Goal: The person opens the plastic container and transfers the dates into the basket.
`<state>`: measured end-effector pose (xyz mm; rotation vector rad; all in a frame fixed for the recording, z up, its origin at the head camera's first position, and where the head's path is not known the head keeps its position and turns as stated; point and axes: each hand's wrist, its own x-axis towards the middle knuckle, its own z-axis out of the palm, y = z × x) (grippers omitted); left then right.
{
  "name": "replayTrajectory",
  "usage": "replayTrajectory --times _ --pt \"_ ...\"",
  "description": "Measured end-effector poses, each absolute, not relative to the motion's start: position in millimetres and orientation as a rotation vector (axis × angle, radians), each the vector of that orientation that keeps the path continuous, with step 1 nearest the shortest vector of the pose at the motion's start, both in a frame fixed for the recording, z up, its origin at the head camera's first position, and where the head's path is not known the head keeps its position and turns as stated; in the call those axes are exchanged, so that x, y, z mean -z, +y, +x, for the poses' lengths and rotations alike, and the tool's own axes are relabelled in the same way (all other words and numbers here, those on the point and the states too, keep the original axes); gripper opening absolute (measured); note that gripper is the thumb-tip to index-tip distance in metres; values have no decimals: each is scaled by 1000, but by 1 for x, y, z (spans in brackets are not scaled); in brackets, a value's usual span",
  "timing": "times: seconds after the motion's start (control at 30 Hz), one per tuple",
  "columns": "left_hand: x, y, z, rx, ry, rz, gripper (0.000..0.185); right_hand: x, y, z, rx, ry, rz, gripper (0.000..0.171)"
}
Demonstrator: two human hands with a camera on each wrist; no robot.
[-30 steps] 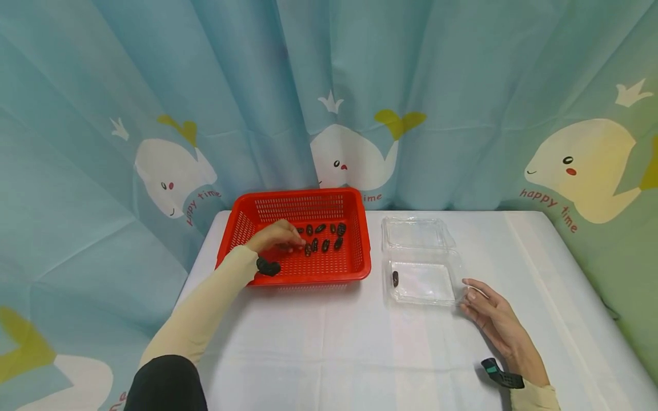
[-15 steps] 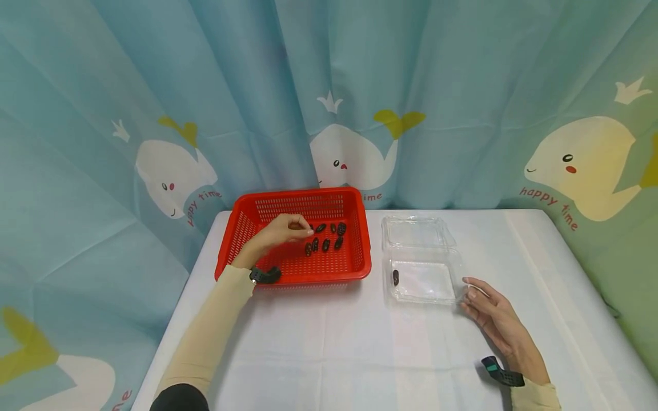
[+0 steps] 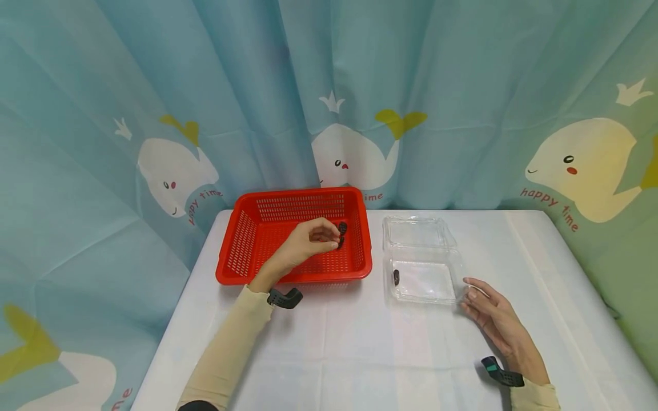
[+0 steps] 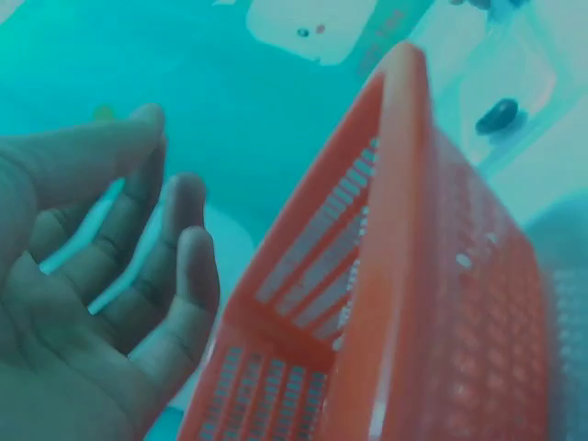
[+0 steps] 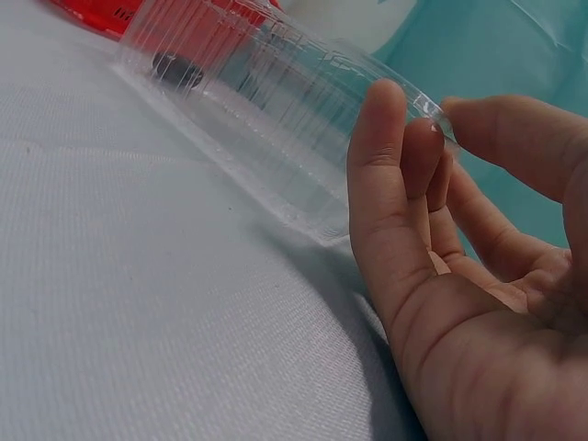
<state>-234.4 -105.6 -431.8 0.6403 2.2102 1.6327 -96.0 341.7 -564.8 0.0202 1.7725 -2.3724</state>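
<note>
Head view: your left hand has lifted from the dark oval pieces and moved toward 3 o'clock over the red perforated plastic basket. Its fingers are curled, apparently pinching one dark oval piece; whether it truly holds it cannot be told. The clear plastic clamshell box at 3 o'clock contains one dark piece.

Left wrist view: the fingers appear loosely bent; no piece is visible.

Right wrist view: your right hand remains relaxed, fingertips touching the box rim.

Head view high, facing down-forward; wrist views close, low; all share clear box.
</note>
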Motion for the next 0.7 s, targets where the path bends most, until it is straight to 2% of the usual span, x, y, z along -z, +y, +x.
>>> replayTrajectory --times 0.23,0.7 --pt "437 -82 -223 -1578 2289 866 26 565 342 -97 2357 1793 32 36" --pt "450 -35 -209 -1368 2344 1080 17 563 341 -98 2328 1822 96 33"
